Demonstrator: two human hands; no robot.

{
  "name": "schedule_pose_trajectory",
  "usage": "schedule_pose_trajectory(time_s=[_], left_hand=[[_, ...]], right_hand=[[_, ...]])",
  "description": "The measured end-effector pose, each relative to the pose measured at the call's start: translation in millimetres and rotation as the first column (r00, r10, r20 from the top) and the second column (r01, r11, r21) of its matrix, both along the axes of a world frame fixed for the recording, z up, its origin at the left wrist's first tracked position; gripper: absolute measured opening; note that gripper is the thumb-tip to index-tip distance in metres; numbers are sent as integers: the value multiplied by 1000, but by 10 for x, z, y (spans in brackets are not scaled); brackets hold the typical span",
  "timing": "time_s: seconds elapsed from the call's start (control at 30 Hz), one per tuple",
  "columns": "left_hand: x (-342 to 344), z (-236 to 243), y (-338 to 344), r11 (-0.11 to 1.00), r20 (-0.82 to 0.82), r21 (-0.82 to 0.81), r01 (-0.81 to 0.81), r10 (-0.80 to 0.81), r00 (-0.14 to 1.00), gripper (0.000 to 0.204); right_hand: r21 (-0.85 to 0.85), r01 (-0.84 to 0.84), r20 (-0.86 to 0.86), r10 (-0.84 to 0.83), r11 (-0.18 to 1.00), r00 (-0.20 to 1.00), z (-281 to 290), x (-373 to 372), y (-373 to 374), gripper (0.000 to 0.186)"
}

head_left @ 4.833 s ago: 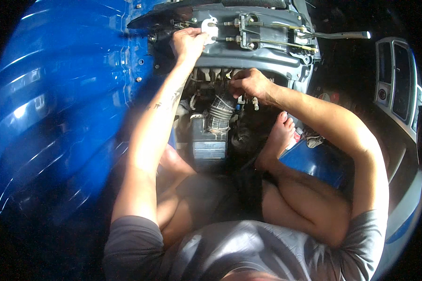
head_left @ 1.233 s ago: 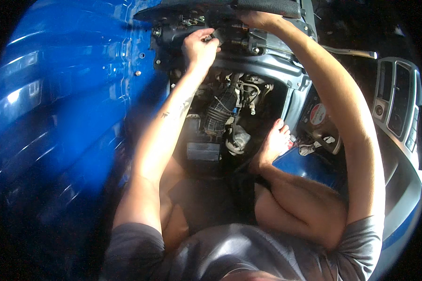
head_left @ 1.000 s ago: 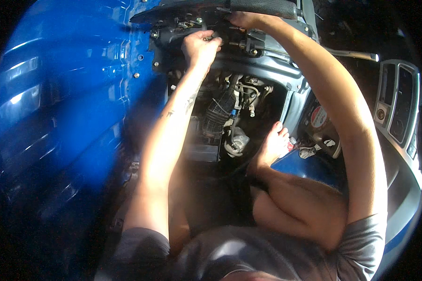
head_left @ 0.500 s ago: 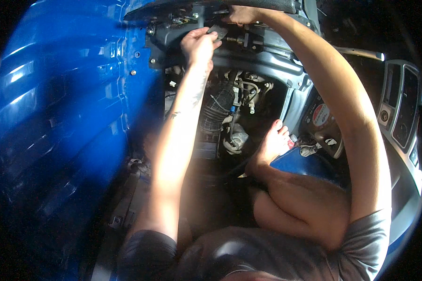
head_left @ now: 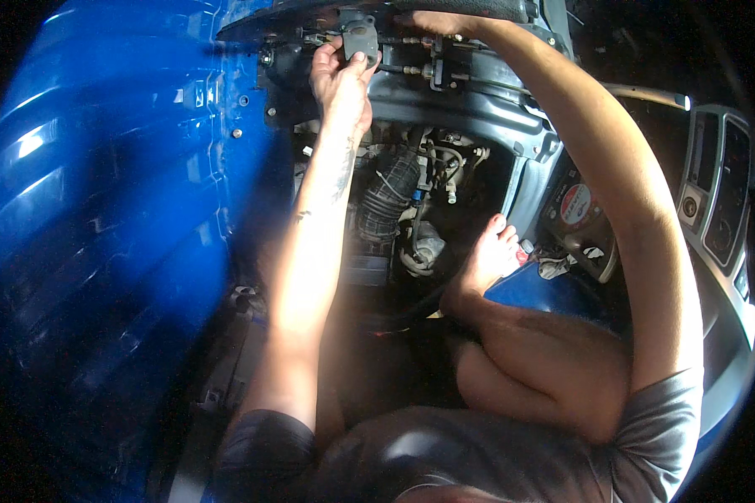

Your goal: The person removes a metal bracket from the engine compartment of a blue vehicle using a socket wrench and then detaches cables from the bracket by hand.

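Observation:
Near the top of the view, my left hand [head_left: 344, 80] pinches a small dark grey metal plate [head_left: 361, 38] with rounded corners, thumb on its near edge. The plate is held up in front of cables with threaded metal ends [head_left: 411, 72] fixed in a bracket. To the right of it my right hand [head_left: 439, 23] reaches to the underside of a dark padded panel [head_left: 478, 8]. Its fingers are mostly hidden in shadow there, so their grip is unclear.
Below my hands lies an opened engine bay with a ribbed black hose [head_left: 386, 199]. My bare foot [head_left: 495, 251] rests at its right, near a crumpled rag [head_left: 556, 266]. A blue ribbed metal panel [head_left: 101, 184] fills the left; an instrument panel [head_left: 724, 189] stands at right.
My left hand has moved slightly left, and the plate has turned so that its broad face shows. My right hand has shifted slightly left at the panel.

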State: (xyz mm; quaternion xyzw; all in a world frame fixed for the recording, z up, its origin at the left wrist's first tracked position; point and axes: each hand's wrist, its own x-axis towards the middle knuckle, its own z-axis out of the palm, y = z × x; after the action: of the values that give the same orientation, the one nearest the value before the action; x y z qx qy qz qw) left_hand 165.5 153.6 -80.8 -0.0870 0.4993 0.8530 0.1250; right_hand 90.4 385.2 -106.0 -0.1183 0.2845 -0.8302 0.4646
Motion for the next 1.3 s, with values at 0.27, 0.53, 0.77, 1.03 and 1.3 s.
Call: schedule_pose_trajectory(time_s=[0.27, 0.53, 0.77, 1.03, 1.3], left_hand=[[1, -105, 46, 908, -347, -412, -77, -78, 935, 23], [-104, -202, 343, 907, -361, -396, -141, -13, 932, 34], [219, -132, 128, 847, -256, -519, -120, -20, 966, 32], [527, -137, -45, 797, 5, -602, 44, -51, 999, 22], [627, -47, 258, 824, 152, -562, 64, 26, 988, 37]], right_hand=[[122, 938, -822, 563, 325, -88, 654, 277, -164, 18], [514, 678, -848, 431, 525, 309, 616, 72, -44, 15], [356, 818, -839, 541, 452, 66, 662, 19, 102, 20], [106, 663, -991, 133, 741, 10, 17, -153, 55, 32], [90, 658, -993, 116, 748, 4, 201, -174, -98, 52]])
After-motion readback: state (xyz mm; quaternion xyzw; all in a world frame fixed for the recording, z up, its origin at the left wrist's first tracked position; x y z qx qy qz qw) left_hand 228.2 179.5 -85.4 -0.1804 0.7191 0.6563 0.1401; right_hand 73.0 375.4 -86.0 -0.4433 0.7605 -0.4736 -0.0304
